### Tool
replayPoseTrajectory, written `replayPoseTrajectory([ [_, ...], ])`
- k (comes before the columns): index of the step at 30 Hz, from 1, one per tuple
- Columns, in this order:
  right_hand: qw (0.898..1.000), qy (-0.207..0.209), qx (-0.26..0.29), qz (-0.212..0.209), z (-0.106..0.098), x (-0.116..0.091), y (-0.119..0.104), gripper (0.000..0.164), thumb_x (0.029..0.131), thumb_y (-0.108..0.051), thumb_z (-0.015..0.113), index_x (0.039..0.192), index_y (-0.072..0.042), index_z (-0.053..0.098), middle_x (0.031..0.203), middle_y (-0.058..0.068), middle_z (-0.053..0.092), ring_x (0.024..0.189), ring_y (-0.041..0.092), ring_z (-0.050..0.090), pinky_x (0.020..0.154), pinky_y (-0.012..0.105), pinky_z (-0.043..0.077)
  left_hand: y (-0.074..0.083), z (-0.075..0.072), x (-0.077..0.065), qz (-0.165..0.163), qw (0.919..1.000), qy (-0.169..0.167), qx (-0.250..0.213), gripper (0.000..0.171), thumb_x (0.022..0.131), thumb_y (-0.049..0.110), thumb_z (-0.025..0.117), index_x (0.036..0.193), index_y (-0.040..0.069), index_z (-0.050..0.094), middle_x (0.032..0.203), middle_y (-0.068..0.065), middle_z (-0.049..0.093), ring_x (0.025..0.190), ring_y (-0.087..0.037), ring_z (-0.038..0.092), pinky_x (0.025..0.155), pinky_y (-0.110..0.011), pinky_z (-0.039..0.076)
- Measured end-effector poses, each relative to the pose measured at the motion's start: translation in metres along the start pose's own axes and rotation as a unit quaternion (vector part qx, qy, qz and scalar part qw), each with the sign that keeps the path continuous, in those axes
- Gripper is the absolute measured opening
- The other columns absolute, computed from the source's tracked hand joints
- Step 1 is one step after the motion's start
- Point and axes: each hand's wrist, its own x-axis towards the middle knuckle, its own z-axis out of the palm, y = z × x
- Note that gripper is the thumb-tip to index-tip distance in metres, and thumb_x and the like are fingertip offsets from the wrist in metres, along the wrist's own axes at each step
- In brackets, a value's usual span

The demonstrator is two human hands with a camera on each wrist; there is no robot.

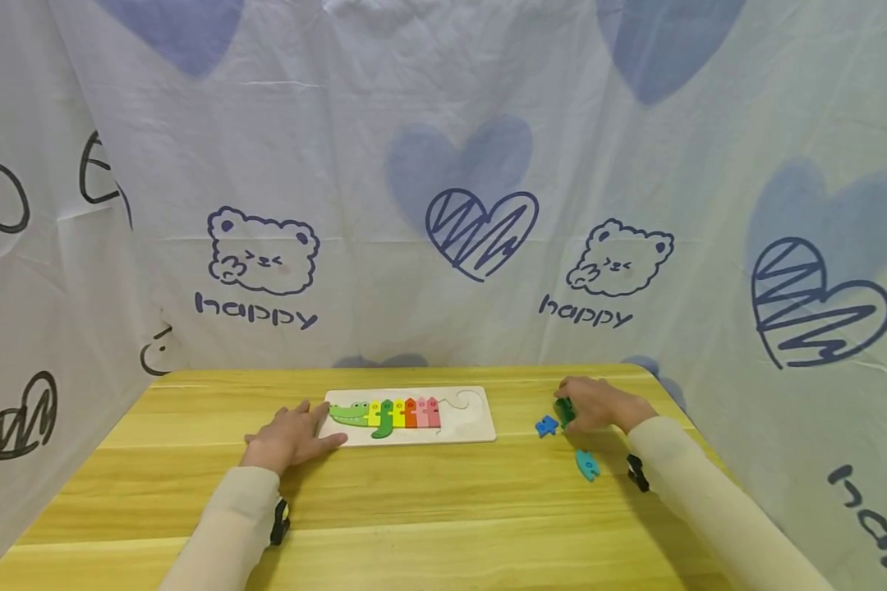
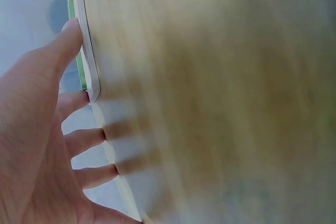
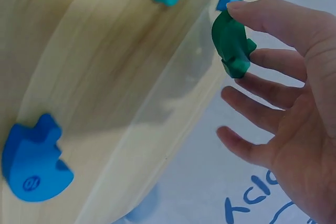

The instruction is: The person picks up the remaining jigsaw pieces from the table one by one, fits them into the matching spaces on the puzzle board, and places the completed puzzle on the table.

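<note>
A pale wooden puzzle board lies left of centre on the table, with a crocodile picture on it: a green head, then yellow, green, orange and pink pieces. The tail end at the right shows only a bare outline. My left hand rests at the board's left end, fingers spread, its thumb against the near edge in the left wrist view. Off to the right, my right hand pinches a dark green puzzle piece between thumb and fingers. Beside it lies a blue piece.
A light blue puzzle piece lies nearer me, below the right hand. Another blue piece, marked 10, shows in the right wrist view. The wooden table ends at a white printed curtain behind and at both sides.
</note>
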Motion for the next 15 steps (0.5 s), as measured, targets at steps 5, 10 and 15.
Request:
replayPoseTrajectory([
  [5, 1.0, 0.012, 0.011, -0.019, -0.002, 0.005, -0.005, 0.06, 0.081, -0.015, 0.082, 0.132, 0.011, 0.064, 0.131, 0.027, 0.064, 0.107, 0.033, 0.065, 0.092, 0.047, 0.058, -0.002, 0.002, 0.002, 0.0, 1.0, 0.0, -0.001, 0.091, 0.094, 0.074, 0.053, 0.162, 0.017, 0.033, 0.166, -0.028, 0.029, 0.148, -0.064, 0.024, 0.091, -0.097, 0.025],
  [10, 0.999, 0.019, 0.017, -0.026, -0.002, 0.011, -0.008, 0.062, 0.08, -0.011, 0.081, 0.134, 0.012, 0.061, 0.137, 0.03, 0.059, 0.121, 0.042, 0.063, 0.101, 0.051, 0.057, -0.002, 0.003, 0.003, -0.001, 1.0, 0.001, -0.002, 0.092, 0.094, 0.074, 0.053, 0.162, 0.017, 0.033, 0.166, -0.028, 0.029, 0.148, -0.064, 0.024, 0.091, -0.097, 0.025],
  [15, 0.999, 0.03, 0.022, -0.037, -0.003, 0.016, -0.015, 0.064, 0.08, -0.011, 0.082, 0.135, 0.012, 0.06, 0.138, 0.03, 0.057, 0.118, 0.04, 0.063, 0.099, 0.049, 0.058, -0.002, 0.002, 0.002, -0.003, 1.0, 0.001, -0.003, 0.092, 0.094, 0.074, 0.053, 0.162, 0.017, 0.033, 0.166, -0.028, 0.029, 0.148, -0.064, 0.024, 0.092, -0.097, 0.024],
])
